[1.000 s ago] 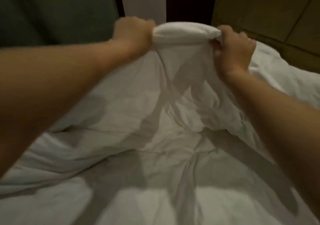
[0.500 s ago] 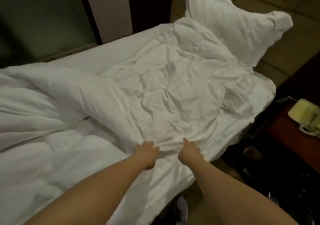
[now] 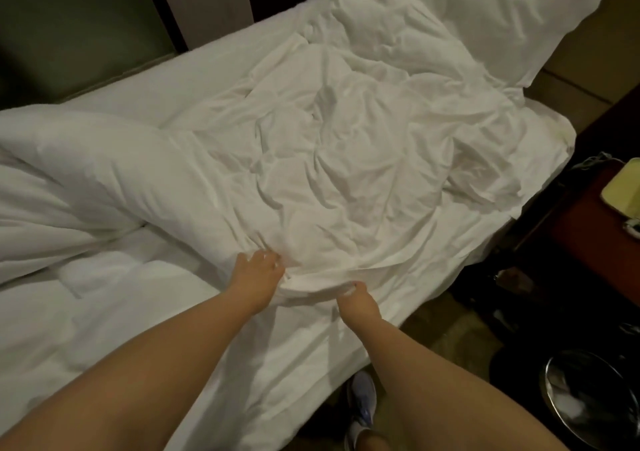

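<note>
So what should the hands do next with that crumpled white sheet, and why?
Probably lift the edge and flick it toward the pillow: both the left hand and the right hand grip the sheet at its near edge, and it lies heavily wrinkled.

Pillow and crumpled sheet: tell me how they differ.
The pillow is plump and fairly smooth; the sheet lies thin and heavily wrinkled. The pillow sits untouched at the far end of the bed; the sheet spreads across its middle, its near edge held by the left grip and right grip. Both are white.
</note>
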Action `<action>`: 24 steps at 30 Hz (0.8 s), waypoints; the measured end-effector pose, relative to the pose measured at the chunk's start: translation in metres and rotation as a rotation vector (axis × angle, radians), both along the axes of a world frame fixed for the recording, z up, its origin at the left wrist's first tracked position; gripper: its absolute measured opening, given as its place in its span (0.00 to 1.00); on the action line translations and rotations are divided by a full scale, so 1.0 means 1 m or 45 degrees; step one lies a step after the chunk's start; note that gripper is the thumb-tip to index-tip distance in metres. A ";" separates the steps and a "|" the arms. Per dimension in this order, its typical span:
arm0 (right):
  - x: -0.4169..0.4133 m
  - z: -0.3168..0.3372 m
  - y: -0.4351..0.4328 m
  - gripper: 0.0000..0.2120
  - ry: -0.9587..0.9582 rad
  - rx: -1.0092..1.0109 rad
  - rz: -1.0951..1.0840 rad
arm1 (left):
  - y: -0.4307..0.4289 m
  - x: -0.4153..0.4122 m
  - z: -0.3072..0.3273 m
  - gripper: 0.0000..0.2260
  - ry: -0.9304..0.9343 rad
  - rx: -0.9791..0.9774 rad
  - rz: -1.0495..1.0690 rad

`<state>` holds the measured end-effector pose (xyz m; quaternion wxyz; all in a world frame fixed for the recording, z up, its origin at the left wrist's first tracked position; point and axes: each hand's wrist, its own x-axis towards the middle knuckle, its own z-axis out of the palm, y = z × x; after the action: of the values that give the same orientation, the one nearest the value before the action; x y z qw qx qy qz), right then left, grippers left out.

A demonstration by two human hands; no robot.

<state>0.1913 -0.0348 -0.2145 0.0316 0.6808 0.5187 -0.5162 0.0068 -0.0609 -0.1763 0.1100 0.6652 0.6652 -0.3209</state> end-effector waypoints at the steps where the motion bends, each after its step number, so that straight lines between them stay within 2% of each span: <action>1: -0.002 -0.006 0.005 0.22 0.067 -0.037 -0.112 | 0.006 0.000 -0.005 0.21 0.032 0.022 -0.042; 3: -0.009 -0.015 0.015 0.29 0.224 -0.150 -0.436 | 0.017 0.003 -0.012 0.17 0.115 0.018 -0.141; 5: -0.015 -0.020 0.019 0.35 0.418 -0.327 -0.804 | 0.020 0.005 -0.017 0.15 0.123 -0.103 -0.192; 8: -0.019 -0.015 0.021 0.30 0.628 -0.443 -1.152 | 0.022 0.004 -0.016 0.12 -0.013 -0.255 -0.197; 11: -0.024 -0.008 0.026 0.25 0.618 -0.350 -1.123 | 0.024 0.024 0.010 0.14 -0.248 -0.141 -0.215; 14: -0.023 0.021 0.029 0.20 0.613 -0.022 -1.072 | 0.015 0.068 0.040 0.15 -0.534 0.083 -0.155; 17: 0.006 0.041 0.013 0.13 0.386 0.298 -1.117 | -0.010 0.096 0.040 0.14 -0.664 0.100 -0.171; 20: 0.038 0.030 -0.022 0.15 0.245 0.103 -1.257 | -0.044 0.091 0.016 0.14 -0.575 -0.057 -0.241; 22: 0.044 0.019 -0.051 0.16 0.146 -0.114 -1.068 | -0.068 0.081 0.000 0.14 -0.548 -0.145 -0.216; 24: 0.036 0.015 -0.075 0.16 0.258 -0.236 -1.107 | -0.085 0.073 -0.006 0.14 -0.521 -0.153 -0.222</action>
<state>0.2271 -0.1101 -0.1991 -0.1781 0.7757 0.1369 -0.5898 0.0797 -0.1455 -0.1821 0.2539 0.7635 0.5488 -0.2268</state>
